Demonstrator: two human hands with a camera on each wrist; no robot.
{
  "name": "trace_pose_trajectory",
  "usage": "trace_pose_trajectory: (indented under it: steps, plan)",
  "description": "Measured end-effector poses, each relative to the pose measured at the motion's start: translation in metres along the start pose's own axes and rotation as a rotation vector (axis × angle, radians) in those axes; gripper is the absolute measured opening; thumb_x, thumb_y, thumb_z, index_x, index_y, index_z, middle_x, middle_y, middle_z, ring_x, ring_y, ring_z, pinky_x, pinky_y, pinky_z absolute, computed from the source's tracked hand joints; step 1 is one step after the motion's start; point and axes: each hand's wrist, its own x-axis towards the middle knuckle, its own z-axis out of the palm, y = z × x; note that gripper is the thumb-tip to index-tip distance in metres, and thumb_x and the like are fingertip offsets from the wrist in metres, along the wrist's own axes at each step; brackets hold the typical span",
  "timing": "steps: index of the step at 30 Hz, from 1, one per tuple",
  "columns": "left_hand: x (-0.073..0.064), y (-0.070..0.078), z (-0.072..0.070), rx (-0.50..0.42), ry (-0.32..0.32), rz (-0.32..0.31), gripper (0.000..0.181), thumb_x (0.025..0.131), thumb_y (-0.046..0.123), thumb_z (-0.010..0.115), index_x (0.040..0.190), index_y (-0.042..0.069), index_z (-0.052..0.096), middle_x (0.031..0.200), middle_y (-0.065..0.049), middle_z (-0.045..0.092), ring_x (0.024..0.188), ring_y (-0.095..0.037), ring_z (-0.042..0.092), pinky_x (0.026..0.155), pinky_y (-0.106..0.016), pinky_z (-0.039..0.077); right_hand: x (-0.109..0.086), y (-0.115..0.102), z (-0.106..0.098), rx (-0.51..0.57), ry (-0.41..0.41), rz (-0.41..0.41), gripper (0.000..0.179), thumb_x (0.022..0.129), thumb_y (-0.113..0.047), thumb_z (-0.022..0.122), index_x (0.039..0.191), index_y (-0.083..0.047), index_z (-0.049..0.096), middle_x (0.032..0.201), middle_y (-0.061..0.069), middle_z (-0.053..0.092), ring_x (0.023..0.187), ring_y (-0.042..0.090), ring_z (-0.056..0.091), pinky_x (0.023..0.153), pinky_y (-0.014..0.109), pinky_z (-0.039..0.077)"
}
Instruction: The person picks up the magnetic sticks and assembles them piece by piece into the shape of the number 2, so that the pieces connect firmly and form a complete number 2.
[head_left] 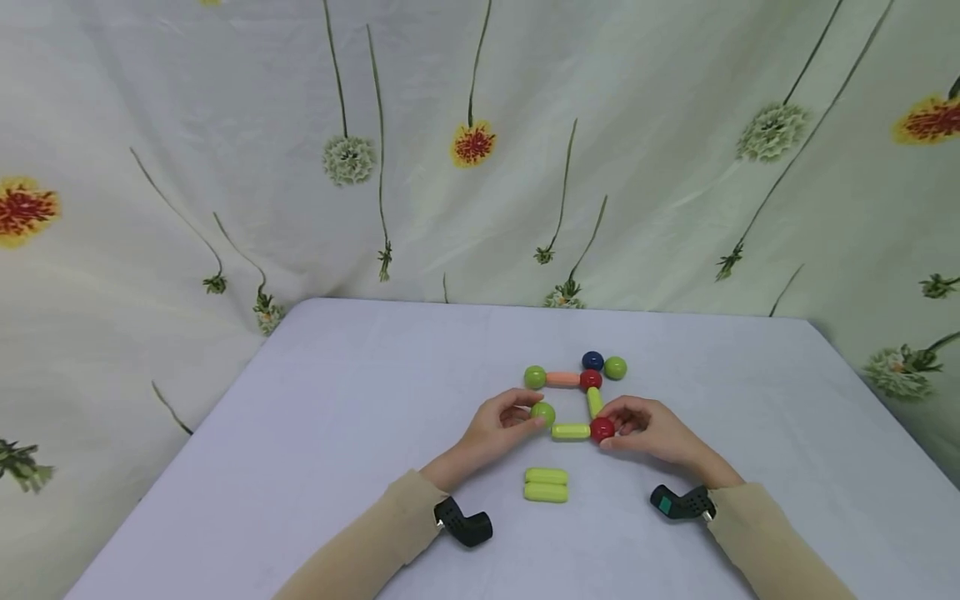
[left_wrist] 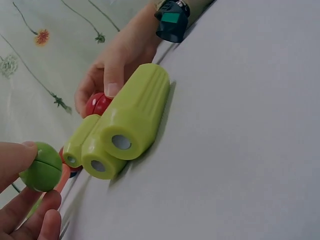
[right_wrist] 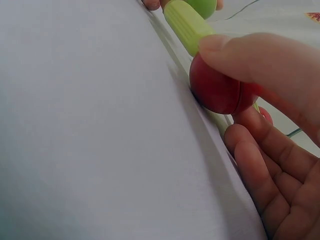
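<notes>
My left hand (head_left: 498,427) pinches a green ball (head_left: 543,414) between thumb and fingers, close to the left end of a yellow-green rod (head_left: 571,431). At that rod's other end sits a red ball (head_left: 602,429), which my right hand (head_left: 647,427) holds with thumb and fingers. A second yellow-green rod (head_left: 594,402) runs from this ball up to another red ball (head_left: 591,380). From there an orange rod (head_left: 563,379) reaches left to a green ball (head_left: 535,377). The left wrist view shows the pinched green ball (left_wrist: 42,167) with a seam round it.
Two loose yellow-green rods (head_left: 546,483) lie side by side nearer to me, with silvery discs in their ends. Behind the far red ball are a dark blue ball (head_left: 592,360) and a green ball (head_left: 615,367). A flowered cloth (head_left: 420,217) hangs behind the white table (head_left: 360,375).
</notes>
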Motion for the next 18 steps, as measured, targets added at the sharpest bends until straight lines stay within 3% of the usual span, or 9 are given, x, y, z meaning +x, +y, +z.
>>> trace_pose_trajectory:
  steps: [6,18]
  plan:
    - [-0.001,-0.002,-0.004,-0.012,-0.039,0.012,0.039,0.087,0.019,0.069,0.121,0.002,0.059,0.117,-0.007,0.061,0.096,-0.016,0.059,0.083,-0.026,0.048,0.000,0.000,0.001,-0.004,0.008,-0.004,0.035,0.076,-0.022,0.079,0.106,-0.011,0.065,0.087,0.002,0.059,0.079,0.018,0.053,0.069,0.024,0.047]
    - [-0.001,-0.003,-0.016,0.045,-0.193,0.003,0.034,0.087,0.017,0.068,0.120,0.008,0.063,0.113,-0.002,0.062,0.098,-0.015,0.058,0.084,-0.027,0.047,0.001,-0.001,0.000,-0.012,0.017,-0.007,0.035,0.077,-0.021,0.078,0.106,-0.009,0.065,0.088,0.001,0.059,0.079,0.017,0.053,0.068,0.023,0.047]
